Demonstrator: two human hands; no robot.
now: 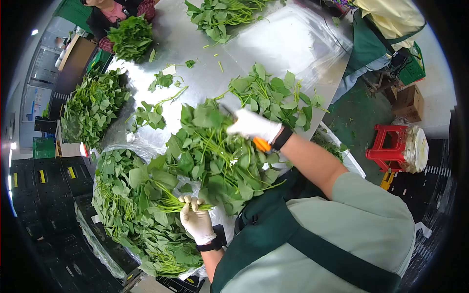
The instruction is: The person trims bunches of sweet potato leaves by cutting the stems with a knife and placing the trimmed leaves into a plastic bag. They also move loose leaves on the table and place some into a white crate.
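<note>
Green stems (171, 201) in the left hand (197, 220), distant wall notice (36, 101) illegible.

The view is bright, with white glare off the metal worktop (168, 46) and the clear plastic sheets (283, 41), and small lamps shining at the far left. Wide-lens distortion bends the room toward dark, rounded corners, and the upper gloved hand (254, 128) looks slightly blurred.

There are 2 hands (197, 219) (254, 128) in 2 white gloves, with 2 black wrist bands (213, 240) (282, 138). I see 1 held bunch of leaves (157, 185), 1 orange handle (262, 144), 1 red stool (388, 149), 1 brown box (408, 103) and 2 other people (115, 12) (383, 31) near 1 metal table (171, 34).
</note>
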